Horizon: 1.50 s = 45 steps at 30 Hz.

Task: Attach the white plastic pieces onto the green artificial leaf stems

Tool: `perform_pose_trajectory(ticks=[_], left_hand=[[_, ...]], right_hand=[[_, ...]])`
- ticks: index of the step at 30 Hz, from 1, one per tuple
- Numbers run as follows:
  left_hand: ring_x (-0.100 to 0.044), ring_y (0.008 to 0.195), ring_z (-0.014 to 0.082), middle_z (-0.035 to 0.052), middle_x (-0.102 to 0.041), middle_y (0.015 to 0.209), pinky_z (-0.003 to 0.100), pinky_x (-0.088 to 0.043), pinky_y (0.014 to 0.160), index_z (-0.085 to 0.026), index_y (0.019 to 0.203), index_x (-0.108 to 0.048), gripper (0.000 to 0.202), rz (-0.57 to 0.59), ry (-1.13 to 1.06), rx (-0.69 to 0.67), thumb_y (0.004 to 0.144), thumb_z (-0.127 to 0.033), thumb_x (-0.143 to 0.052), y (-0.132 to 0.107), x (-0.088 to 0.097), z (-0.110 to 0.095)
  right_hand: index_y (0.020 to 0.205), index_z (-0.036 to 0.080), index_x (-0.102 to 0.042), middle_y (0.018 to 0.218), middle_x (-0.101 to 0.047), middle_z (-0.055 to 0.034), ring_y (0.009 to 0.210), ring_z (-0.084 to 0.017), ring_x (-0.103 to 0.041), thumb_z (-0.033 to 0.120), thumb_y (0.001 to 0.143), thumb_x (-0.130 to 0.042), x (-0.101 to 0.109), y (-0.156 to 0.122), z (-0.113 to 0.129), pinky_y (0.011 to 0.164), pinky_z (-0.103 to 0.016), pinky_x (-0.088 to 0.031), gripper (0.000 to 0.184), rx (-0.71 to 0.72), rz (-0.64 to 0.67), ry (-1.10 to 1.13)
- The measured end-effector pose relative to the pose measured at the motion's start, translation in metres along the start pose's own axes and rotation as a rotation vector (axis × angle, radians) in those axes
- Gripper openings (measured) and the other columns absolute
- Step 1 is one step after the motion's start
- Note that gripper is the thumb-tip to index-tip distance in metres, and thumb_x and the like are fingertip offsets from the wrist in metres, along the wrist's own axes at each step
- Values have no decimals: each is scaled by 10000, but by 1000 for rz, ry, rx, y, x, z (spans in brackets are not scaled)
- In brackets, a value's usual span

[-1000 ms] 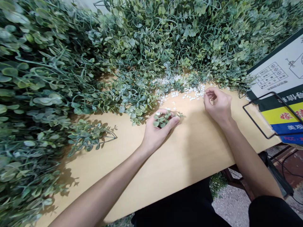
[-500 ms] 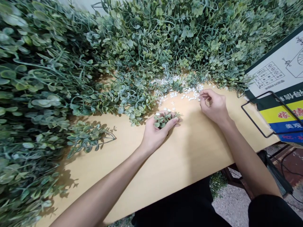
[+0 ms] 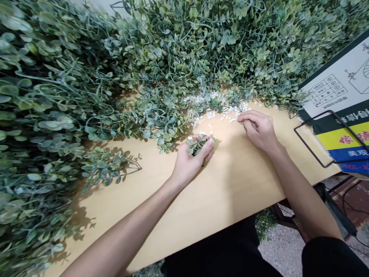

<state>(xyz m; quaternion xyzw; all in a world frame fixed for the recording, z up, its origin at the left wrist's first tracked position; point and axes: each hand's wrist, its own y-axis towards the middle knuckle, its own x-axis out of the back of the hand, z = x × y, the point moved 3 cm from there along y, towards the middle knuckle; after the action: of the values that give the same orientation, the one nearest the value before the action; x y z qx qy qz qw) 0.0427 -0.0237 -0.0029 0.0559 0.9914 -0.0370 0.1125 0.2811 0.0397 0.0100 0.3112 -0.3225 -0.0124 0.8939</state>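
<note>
My left hand (image 3: 190, 159) rests on the pale wooden table (image 3: 219, 192) and is curled around a small sprig of green artificial leaves (image 3: 196, 144). My right hand (image 3: 259, 129) lies further right, its fingertips pinched together at the edge of a scatter of small white pieces (image 3: 227, 113). What the pinch holds is too small to make out. The white pieces lie on the table just in front of the foliage.
A deep heap of artificial green foliage (image 3: 161, 54) covers the back and left of the table. A loose leafy branch (image 3: 109, 167) lies at the left. A printed sign (image 3: 340, 115) with a black wire frame (image 3: 314, 144) stands at the right edge.
My right hand has slid a little left and its fingers have closed into a pinch at the white pieces. My left hand has tightened around the leaf sprig.
</note>
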Motion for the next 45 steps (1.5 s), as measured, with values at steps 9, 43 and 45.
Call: perform_pose_trajectory(ticks=[9,43,45], left_hand=[[-474,603,99,-4,-553,700,243,-398,544,-175,849,-692,305,-5,50,-6,874,-458,-802,-1,2,0],[-559,608,103,7,-653,691,244,-457,607,-166,788,-607,320,-31,212,-176,942,-419,-728,-3,-2,-13],[-558,610,107,8,-651,688,247,-457,601,-167,780,-613,324,-35,220,-168,934,-425,-736,-3,-3,-14]], right_hand=[[909,204,-801,986,-785,-63,910,-205,-751,356,785,-888,-16,-5,20,874,-357,-661,215,-332,62,543],[917,213,-844,964,-818,-33,857,-149,-772,174,711,-938,-43,-16,42,841,-281,-658,230,-391,379,954],[908,222,-843,976,-810,-30,869,-152,-767,183,715,-937,-43,-15,42,842,-290,-661,218,-361,360,952]])
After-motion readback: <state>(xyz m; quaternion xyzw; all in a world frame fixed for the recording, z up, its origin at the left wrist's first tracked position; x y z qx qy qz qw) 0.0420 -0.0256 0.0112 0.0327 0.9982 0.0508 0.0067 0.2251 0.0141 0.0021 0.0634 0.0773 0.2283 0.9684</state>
